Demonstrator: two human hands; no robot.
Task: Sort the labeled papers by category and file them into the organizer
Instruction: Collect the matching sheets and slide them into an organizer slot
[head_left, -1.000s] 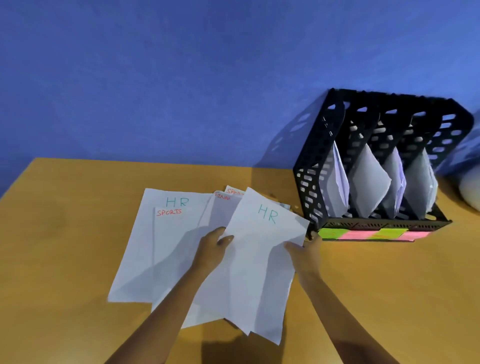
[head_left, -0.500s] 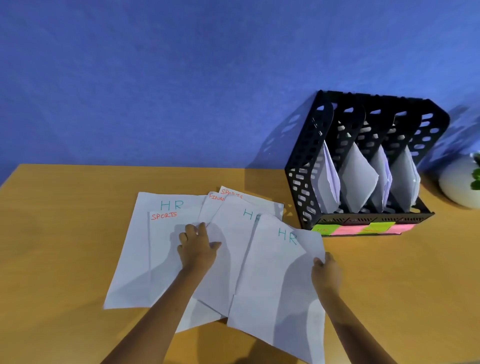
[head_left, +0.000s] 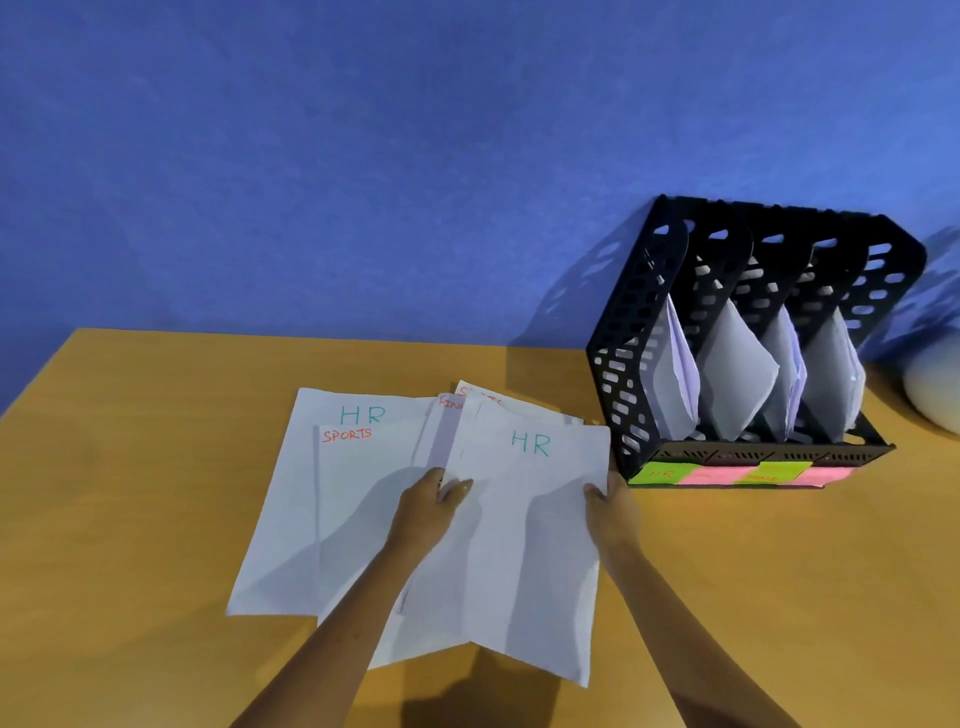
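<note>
Both hands on the top HR sheet (head_left: 524, 525) now, left grip (head_left: 431, 501) pinching its left edge, right grip (head_left: 610, 506) clasping its right edge, organizer (head_left: 753, 364) just beyond.

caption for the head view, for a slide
Both hands, left and right, hold an HR sheet over spread papers beside the black organizer.

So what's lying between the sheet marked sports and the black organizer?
In the head view, the HR sheet held by both hands lies between the SPORTS sheet and the organizer, with FIN and another red-lettered sheet peeking out behind.
</note>
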